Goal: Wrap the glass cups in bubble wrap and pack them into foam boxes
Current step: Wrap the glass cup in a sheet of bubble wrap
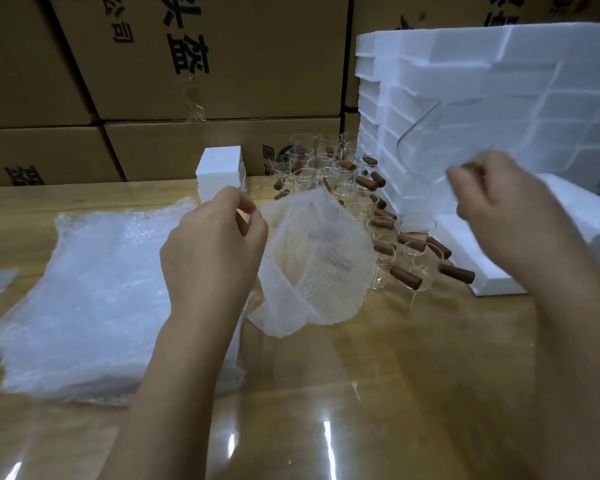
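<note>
Beyond my glossy wooden table (395, 393), cardboard cartons (205, 64) wall the far side. White foam boxes (499, 98) stack far right, bubble wrap sheets (94, 299) lie near left, and glass cups (326, 164) cluster between. My left hand (212, 251) pinches a bubble bag (319, 258) by its edge; my right hand (492, 199) grips one raised cup (426, 140).

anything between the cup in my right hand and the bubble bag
Nothing visible between them. The glass cup in the right hand is raised right of the bubble wrap bag the left hand pinches; the other cups stand lower, on the table.
</note>
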The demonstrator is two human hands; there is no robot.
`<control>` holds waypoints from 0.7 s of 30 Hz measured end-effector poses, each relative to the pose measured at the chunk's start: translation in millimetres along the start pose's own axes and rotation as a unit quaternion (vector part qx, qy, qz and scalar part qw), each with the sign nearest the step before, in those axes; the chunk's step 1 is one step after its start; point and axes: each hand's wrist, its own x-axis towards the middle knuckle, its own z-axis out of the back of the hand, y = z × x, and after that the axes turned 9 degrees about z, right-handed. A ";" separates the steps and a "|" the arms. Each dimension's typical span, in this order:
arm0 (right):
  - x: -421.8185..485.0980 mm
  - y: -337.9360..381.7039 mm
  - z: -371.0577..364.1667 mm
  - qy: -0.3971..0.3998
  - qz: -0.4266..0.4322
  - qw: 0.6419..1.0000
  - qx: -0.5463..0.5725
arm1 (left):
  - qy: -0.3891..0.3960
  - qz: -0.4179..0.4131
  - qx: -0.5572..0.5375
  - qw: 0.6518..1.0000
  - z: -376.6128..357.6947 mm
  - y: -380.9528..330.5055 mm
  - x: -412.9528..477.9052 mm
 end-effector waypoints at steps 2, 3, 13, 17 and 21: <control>-3.9 8.6 16.0 -0.020 0.014 0.993 0.113 | 0.004 -0.003 -0.003 1.000 -3.0 -0.3 -1.4; -7.4 15.7 23.2 0.014 0.019 0.987 0.161 | 0.006 -0.006 -0.002 1.000 -4.3 -0.8 -2.0; -27.3 61.1 -10.2 0.380 0.119 0.909 -0.122 | 0.023 -0.041 -0.010 0.999 -3.3 -13.4 -10.1; -25.2 63.0 -30.6 0.297 0.070 0.946 -0.111 | 0.027 -0.086 -0.022 0.996 0.3 -19.9 -15.6; -19.2 59.4 -55.7 0.315 0.028 0.948 0.027 | 0.022 -0.128 -0.054 0.990 0.9 -30.0 -23.9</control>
